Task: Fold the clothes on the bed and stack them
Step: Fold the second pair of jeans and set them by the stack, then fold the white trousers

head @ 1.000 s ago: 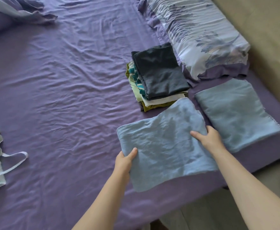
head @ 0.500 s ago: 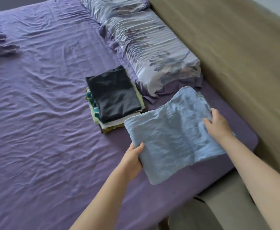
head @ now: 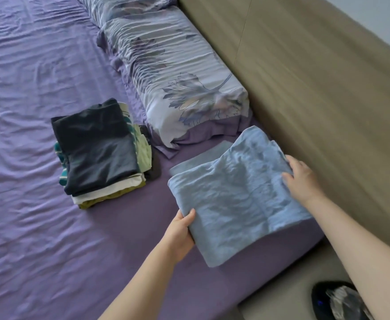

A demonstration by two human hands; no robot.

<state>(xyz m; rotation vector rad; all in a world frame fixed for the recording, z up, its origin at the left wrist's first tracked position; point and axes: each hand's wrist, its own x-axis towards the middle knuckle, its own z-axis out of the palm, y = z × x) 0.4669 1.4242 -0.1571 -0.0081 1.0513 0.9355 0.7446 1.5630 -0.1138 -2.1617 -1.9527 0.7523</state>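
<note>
A folded light-blue cloth lies near the bed's corner, on top of a second folded light-blue cloth whose far-left edge peeks out from beneath it. My left hand grips the top cloth's near-left edge, thumb on top. My right hand holds its right edge, fingers curled over the fabric. To the left stands a stack of folded clothes with a dark navy piece on top and white, green and olive layers below.
The purple bed sheet spreads wide to the left. A floral pillow lies along the beige headboard. A dark slipper sits on the floor at the bottom right, beside the bed's edge.
Both hands have carried the blue cloth to the right and set it over the other folded blue cloth. The view has swung right, and the white garment at the left is out of frame.
</note>
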